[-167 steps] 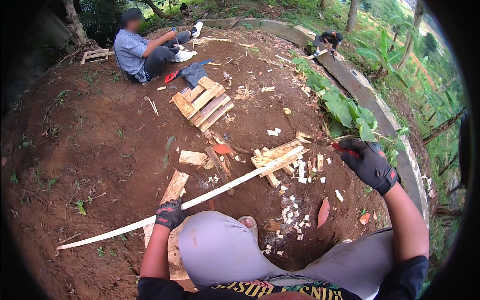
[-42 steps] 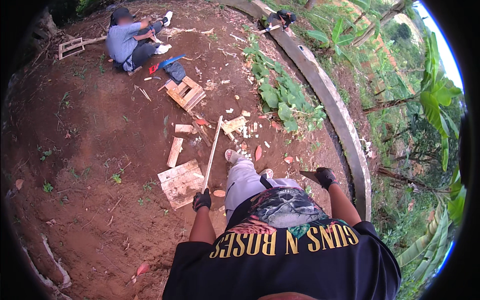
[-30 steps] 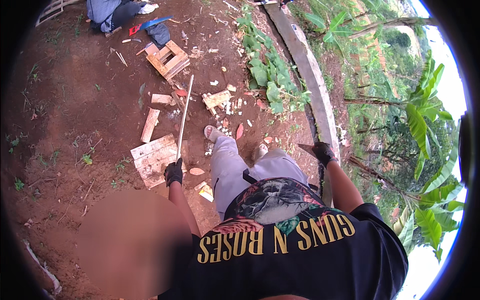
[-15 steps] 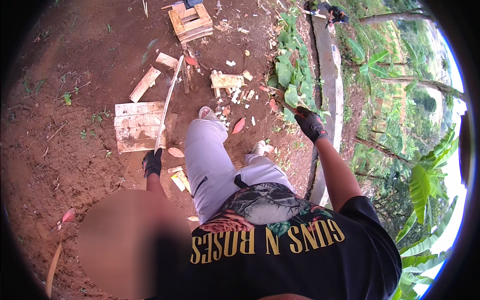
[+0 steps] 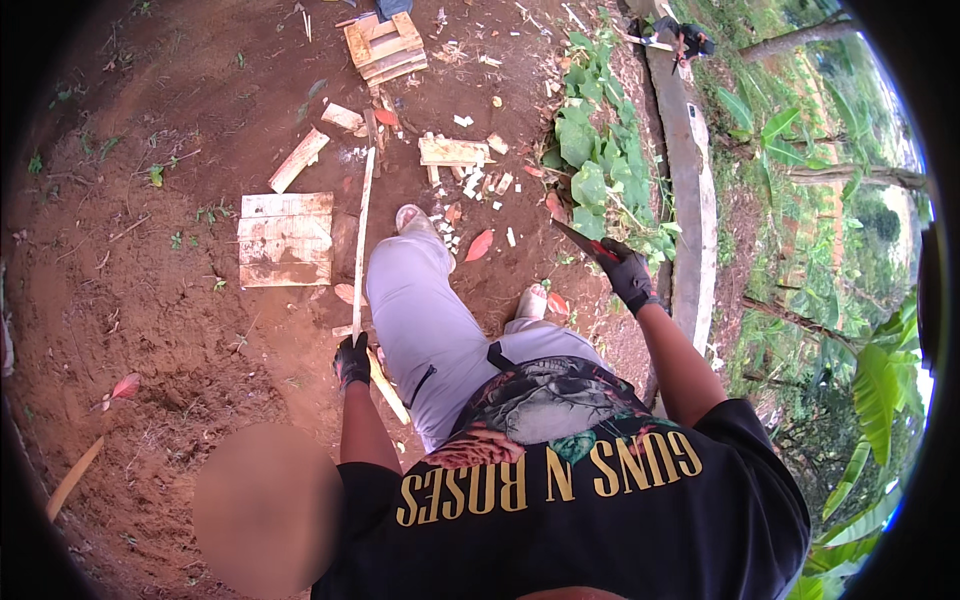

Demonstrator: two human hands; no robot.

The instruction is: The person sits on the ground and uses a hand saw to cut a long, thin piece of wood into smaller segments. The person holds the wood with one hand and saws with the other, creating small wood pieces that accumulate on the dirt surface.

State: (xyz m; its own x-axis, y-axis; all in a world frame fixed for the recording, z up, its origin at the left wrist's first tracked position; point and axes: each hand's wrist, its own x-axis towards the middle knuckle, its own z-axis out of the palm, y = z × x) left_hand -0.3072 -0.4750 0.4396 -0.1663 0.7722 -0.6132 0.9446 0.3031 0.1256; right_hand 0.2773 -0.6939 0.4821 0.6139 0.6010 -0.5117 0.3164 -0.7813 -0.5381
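My left hand [image 5: 352,360], in a black glove, grips a long pale wooden strip [image 5: 361,230] near its lower end. The strip runs from beside my left thigh forward over the red soil toward the cut wood. My right hand [image 5: 628,272], also gloved, is raised out to the right and holds a knife [image 5: 582,242] with a red handle, blade pointing up and left. I stand with both feet on the soil, in grey trousers and a black shirt.
A flat board panel [image 5: 285,240] lies left of the strip. Short cut wood pieces [image 5: 452,150] and chips lie ahead, a slatted wooden stack [image 5: 385,45] farther on. A concrete curb [image 5: 690,200] and leafy plants [image 5: 590,170] border the right; a person [image 5: 685,35] crouches on the curb.
I have risen from sitting to standing. The strip went from lying across my lap to pointing forward in my left hand, and the view has swung further over the ground.
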